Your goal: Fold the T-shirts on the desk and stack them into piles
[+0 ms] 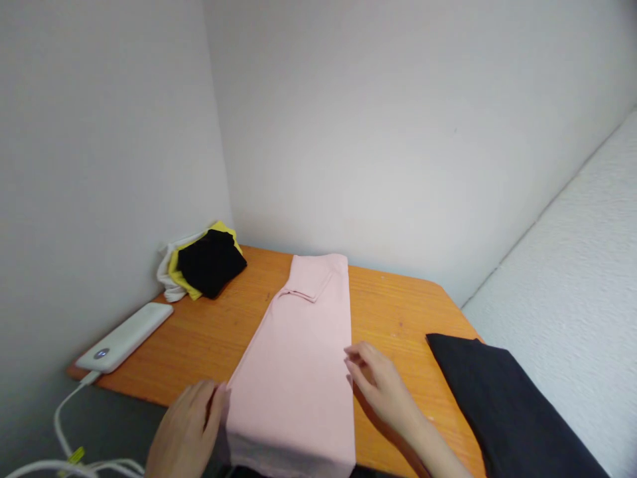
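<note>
Partly cropped, both hands, left [186,428] and right [381,385], open-fingered on pink garment [298,358] edges, grip unclear

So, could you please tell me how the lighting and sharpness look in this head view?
Head view: soft, even light with no glare; faint shadows under the right hand and beside the pink garment; the left hand looks slightly blurred at the frame's bottom; the table edges bow from lens distortion.
</note>
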Motion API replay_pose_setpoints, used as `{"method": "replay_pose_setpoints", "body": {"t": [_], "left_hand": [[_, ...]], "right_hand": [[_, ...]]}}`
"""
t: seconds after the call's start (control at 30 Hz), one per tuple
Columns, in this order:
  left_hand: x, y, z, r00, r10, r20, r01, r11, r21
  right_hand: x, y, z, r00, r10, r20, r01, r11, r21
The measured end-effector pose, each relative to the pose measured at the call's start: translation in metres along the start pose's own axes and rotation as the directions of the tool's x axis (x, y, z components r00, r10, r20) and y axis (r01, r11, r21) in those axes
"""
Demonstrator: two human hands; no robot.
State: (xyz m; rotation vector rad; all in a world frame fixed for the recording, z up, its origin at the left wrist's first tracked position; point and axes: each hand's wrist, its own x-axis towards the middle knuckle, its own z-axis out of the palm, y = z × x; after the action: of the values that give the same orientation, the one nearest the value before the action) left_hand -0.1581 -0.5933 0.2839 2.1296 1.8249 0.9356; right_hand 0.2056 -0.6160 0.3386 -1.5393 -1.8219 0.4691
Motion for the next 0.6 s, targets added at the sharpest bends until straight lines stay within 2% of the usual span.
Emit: {"method": "replay_pose_setpoints", "body": {"t": [0.07,0.13,0.2,0.3,0.4,0.5,0.6], "left_hand": [[-0.027,-0.017,-0.004,0.998,-0.043,0.051,0.044,0.999,-0.028],[-0.043,-0.035,-0.004,0.994,-0.084,0.063,0.088,0.994,-0.066],[-0.046,-0.047,0.002,0.987,-0.125,0.097,0.137,0.982,-0.128],[-0.035,-0.045,0.016,0.967,-0.167,0.191,0.217,0.935,-0.280],[-0.019,-0.020,0.022,0.928,-0.165,0.336,0.302,0.858,-0.415],[-0.009,0.010,0.013,0.871,-0.163,0.464,0.415,0.750,-0.515],[-0.016,0.027,-0.003,0.798,-0.205,0.567,0.561,0.597,-0.573]], "right_hand": [[-0.056,-0.012,-0.011,0.978,0.166,0.123,-0.188,0.962,0.197],[-0.097,-0.018,-0.010,0.925,0.310,0.219,-0.370,0.863,0.343],[-0.121,-0.020,0.001,0.879,0.424,0.215,-0.476,0.783,0.400],[-0.124,-0.028,0.025,0.839,0.532,0.112,-0.526,0.742,0.416],[-0.108,-0.042,0.042,0.833,0.544,0.102,-0.527,0.723,0.447],[-0.095,-0.052,0.046,0.845,0.511,0.155,-0.520,0.719,0.461],[-0.096,-0.054,0.037,0.860,0.457,0.228,-0.508,0.722,0.470]]}}
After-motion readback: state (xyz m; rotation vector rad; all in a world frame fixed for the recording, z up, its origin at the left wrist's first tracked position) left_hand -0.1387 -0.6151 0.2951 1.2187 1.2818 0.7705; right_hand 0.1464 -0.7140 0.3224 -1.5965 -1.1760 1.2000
